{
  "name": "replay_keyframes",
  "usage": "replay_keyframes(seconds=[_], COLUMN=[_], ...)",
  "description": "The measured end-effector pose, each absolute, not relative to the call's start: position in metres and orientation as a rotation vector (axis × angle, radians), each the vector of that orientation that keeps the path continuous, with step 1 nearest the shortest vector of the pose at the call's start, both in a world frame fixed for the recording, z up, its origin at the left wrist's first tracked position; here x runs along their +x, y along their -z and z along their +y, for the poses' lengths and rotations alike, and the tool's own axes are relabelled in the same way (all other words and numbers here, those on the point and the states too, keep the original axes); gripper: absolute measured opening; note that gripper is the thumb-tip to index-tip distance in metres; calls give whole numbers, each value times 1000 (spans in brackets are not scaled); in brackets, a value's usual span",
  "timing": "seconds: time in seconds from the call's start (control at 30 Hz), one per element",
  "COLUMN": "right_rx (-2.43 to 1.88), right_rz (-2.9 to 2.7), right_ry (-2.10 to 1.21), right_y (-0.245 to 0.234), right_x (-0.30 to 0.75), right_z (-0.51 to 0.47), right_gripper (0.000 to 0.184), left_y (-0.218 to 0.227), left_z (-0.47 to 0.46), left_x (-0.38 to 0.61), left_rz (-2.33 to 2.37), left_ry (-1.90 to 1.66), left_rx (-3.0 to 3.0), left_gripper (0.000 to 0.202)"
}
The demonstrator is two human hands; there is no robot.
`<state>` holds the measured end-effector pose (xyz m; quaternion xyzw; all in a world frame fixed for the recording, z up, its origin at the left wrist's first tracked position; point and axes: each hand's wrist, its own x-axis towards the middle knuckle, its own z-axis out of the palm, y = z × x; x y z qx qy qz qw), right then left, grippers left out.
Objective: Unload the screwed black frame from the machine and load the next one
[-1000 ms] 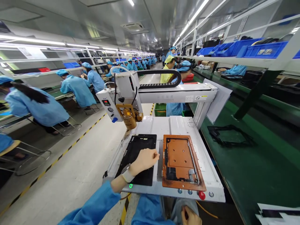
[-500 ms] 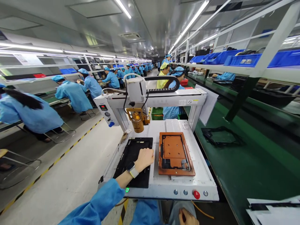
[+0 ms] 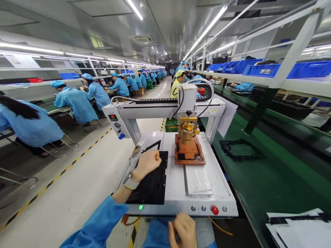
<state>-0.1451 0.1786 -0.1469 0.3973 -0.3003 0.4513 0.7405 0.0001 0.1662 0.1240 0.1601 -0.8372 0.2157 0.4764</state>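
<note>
Resting on the near left of the white machine (image 3: 178, 203), the left hand (image 3: 146, 164) is curled in a loose fist on the upper edge of the black tray (image 3: 152, 186); whether the fingers actually pinch anything cannot be told. A thin black frame (image 3: 151, 147) stands tilted up just behind that hand, one end lifted off the tray. The right hand (image 3: 182, 229) hangs low at the bottom of the view, fingers loosely bent, holding nothing visible, just below the machine's front panel and near the red button (image 3: 214, 210). A green lamp (image 3: 140, 207) glows at the panel's left end. On the right track the orange fixture (image 3: 190, 155) sits at the far end of the bed, with the brass dispensing head (image 3: 187, 132) directly above it on the gantry (image 3: 165, 106). To the right, on the green desk (image 3: 258, 179), lies another black frame (image 3: 241, 148), well apart from both hands. White sheets (image 3: 297, 227) lie at the near right corner. Workers in blue coats (image 3: 74, 103) sit along the left line.
</note>
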Motion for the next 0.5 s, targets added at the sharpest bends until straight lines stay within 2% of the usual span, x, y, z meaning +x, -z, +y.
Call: replay_keyframes(seconds=[0.07,0.1,0.17,0.23,0.37,0.5], right_rx=[1001,1037,1130,1251,1405,1428], right_rz=[-669,-696,-967,-1360,-1762,-1790], right_ry=[-1022,-1009,-845,-661,-570,-657], right_y=[104,85,55,35,11,-2], right_x=[-118,-109,-99,-93,-83,-85], right_z=[181,178,169,161,165,182], right_gripper=[18,17,35,44,30,27], left_y=[-139,-145,-152,-148,-121,-96], left_z=[151,141,115,90,54,39], left_x=[33,50,82,108,135,131], left_rz=[-1934,-1876,-1725,-1632,-1582,-1413], left_ry=[-430,-372,-153,72,319,357], left_rx=[394,375,218,63,-38,-111], left_gripper=[13,19,49,68,73,64])
